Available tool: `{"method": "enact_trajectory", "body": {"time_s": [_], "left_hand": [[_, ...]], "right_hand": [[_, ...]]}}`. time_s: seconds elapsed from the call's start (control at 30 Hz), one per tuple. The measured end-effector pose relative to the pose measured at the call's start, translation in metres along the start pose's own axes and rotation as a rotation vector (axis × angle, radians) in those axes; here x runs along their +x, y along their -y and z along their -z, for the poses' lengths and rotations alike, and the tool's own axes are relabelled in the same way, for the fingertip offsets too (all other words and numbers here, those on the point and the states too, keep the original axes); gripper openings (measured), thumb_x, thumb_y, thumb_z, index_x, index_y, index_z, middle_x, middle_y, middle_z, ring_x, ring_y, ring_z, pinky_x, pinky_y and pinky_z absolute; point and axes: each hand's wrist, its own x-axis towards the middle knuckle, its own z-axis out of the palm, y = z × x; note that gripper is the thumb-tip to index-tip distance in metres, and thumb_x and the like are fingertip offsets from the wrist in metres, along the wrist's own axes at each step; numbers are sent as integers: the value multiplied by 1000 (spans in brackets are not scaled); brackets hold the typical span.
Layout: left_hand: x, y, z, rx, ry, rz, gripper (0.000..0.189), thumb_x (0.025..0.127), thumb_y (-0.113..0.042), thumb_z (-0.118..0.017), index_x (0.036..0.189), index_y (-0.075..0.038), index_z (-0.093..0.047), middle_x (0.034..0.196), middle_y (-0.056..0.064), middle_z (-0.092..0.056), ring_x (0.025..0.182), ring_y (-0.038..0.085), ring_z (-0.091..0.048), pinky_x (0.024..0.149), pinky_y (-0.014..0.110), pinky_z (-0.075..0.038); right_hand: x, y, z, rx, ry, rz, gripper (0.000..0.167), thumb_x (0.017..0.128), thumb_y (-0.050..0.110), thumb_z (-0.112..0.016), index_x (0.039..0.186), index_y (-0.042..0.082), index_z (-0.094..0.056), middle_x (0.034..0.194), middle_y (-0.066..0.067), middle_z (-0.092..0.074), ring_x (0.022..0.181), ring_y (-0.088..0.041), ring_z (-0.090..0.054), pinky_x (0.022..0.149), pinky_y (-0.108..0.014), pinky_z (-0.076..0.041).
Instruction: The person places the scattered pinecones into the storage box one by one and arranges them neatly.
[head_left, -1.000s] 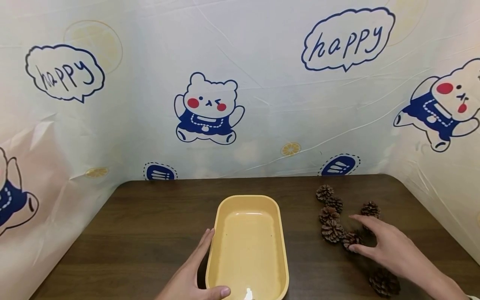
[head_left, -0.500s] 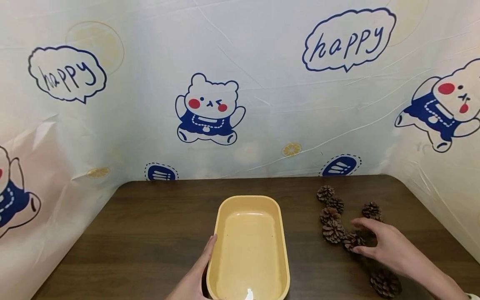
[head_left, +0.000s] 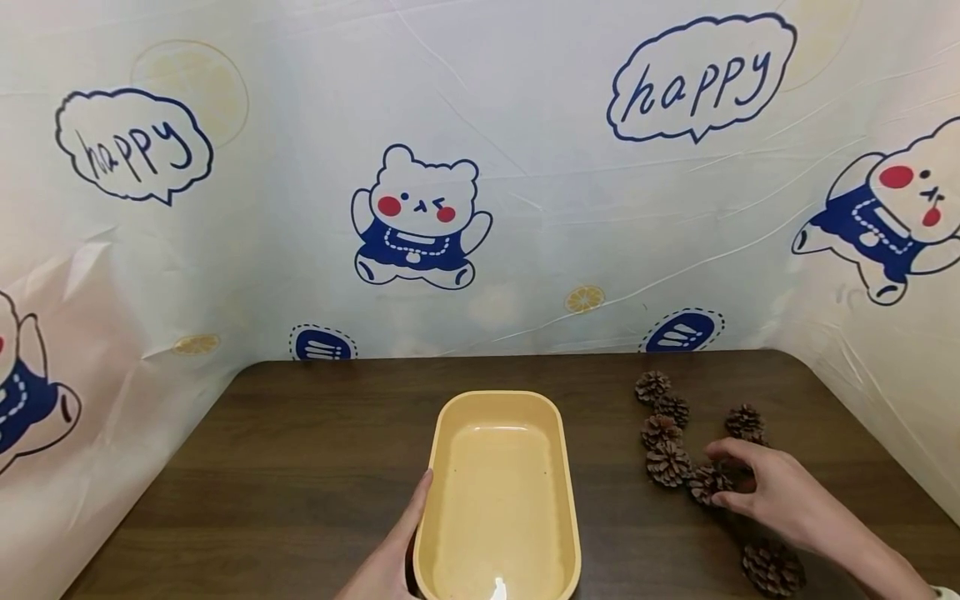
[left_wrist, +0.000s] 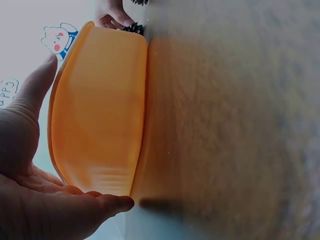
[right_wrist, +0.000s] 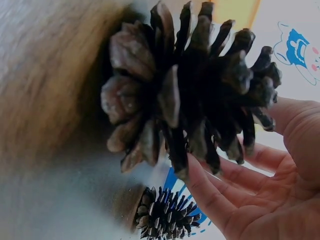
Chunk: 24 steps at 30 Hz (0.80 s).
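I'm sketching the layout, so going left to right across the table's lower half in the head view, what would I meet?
Left hand → yellow container → string of four pine cones → single pine cone by the fingertips → right hand

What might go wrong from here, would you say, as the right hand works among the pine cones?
The cone at the thumb and forefinger lies right beside another cone, so a careless grasp could knock that neighbour.

A nearer cone lies close to the right hand and its forearm, which might brush it.

The left hand touches the yellow box, so a stray push could shift it.
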Motion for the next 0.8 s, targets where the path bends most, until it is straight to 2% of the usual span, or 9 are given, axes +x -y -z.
{"method": "enact_trajectory", "body": {"time_s": [0.1,0.3,0.43,0.63,0.8], "left_hand": [[0,-1,0,6,5,-11,126,83,4,-78,166,-10,16,162,47,-6,132,4,-52,99,24,-54],[-1,2,0,-65,1,30,127,82,6,-76,166,-14,17,164,45,-1,132,6,-53,99,25,-54],[-1,2,-1,-103,-5,46,128,81,7,-76,166,-13,18,164,44,-2,131,8,-55,99,26,-55],[-1,2,-3,-152,-15,55,129,81,9,-75,166,-14,19,166,41,-5,130,11,-57,99,28,-56],[-1,3,-3,-194,-7,51,129,82,8,-75,166,-14,20,167,38,-5,132,13,-57,100,29,-56]], "right_hand": [[1,-1,0,-7,2,5,49,82,14,-89,125,1,-68,122,-22,-72,101,-33,-72,69,-26,-58],[2,-1,0,-45,6,-10,45,83,17,-89,122,5,-70,119,-15,-74,102,-31,-71,72,-31,-57],[2,-1,1,-39,8,-14,44,83,16,-88,122,5,-70,118,-15,-74,101,-30,-72,71,-28,-57],[2,2,2,-43,-2,0,44,82,14,-89,120,3,-71,116,-19,-75,99,-33,-73,72,-35,-60],[1,4,4,-49,-8,-1,43,82,13,-89,120,2,-71,115,-17,-75,98,-31,-72,70,-30,-58]]}}
